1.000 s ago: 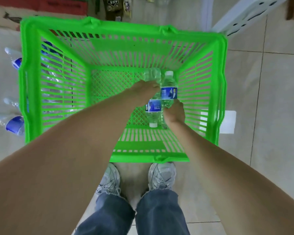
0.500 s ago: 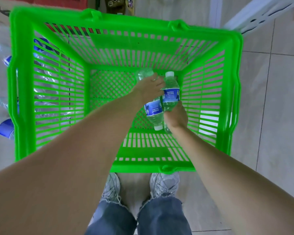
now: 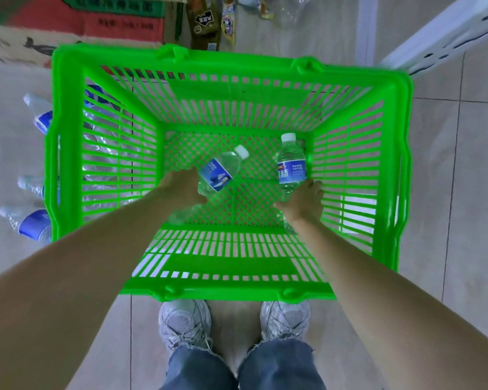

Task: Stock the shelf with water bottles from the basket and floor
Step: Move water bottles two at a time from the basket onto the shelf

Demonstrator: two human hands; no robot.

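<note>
A bright green slatted basket (image 3: 400, 170) stands on the tiled floor in front of my feet. Both my arms reach down into it. My left hand (image 3: 185, 187) grips a small clear water bottle (image 3: 220, 170) with a blue label, tilted with its white cap up and to the right. My right hand (image 3: 303, 202) holds a second water bottle (image 3: 291, 164) by its base, nearly upright with the cap up. The two bottles are apart. Several more bottles (image 3: 33, 223) lie on the floor to the left of the basket.
Cardboard boxes (image 3: 76, 21) and snack packets (image 3: 206, 21) lie beyond the basket's far edge. A white shelf frame (image 3: 440, 32) runs across the top right. My two grey shoes (image 3: 185, 325) stand just behind the basket's near rim.
Both hands have lifted their bottles off the basket floor and moved apart. The left bottle has turned so its cap points up and right.
</note>
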